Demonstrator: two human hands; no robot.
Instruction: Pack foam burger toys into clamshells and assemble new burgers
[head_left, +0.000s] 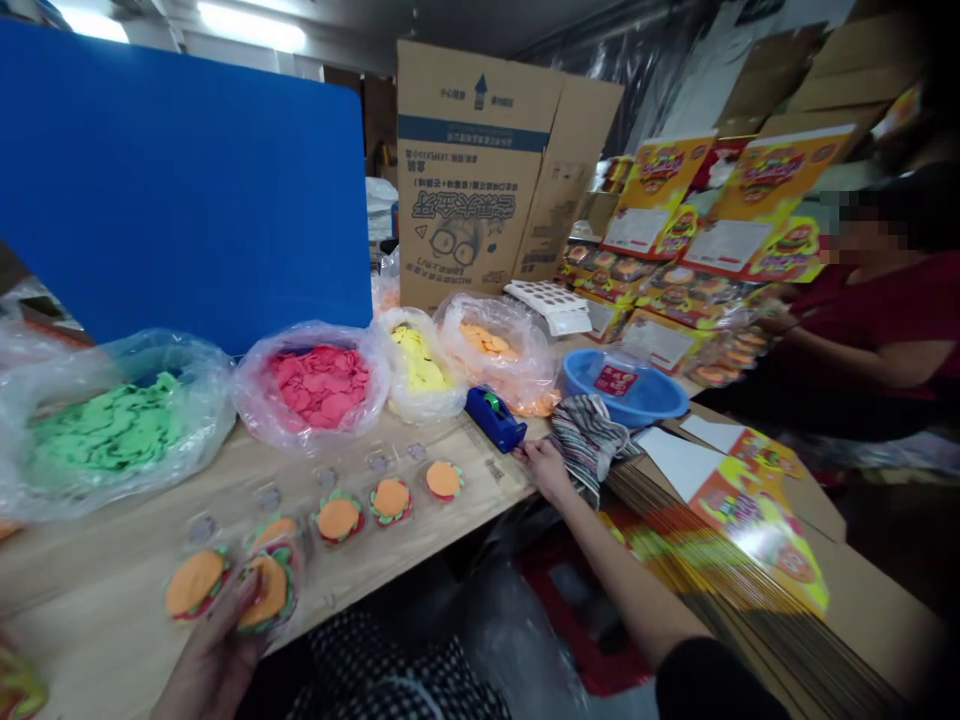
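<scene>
- Wooden tabletop (97,650) is bearing burgers (337,519); blue panel (187,190) is standing behind.
- Left hand (216,645) is pinching packaged burger (271,592).
- Right hand (546,468) is resting at tape dispenser (493,420); grip indiscernible.

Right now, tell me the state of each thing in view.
Left hand: gripping a packaged burger
Right hand: at the tape dispenser, contact unclear
Tabletop burgers: assembled, in a row
Green bag: open
Pink bag: open
Yellow bag: open
Orange bag: open
Striped cloth: crumpled
Blue basin: holding a red-labelled item
Carton: standing
</scene>
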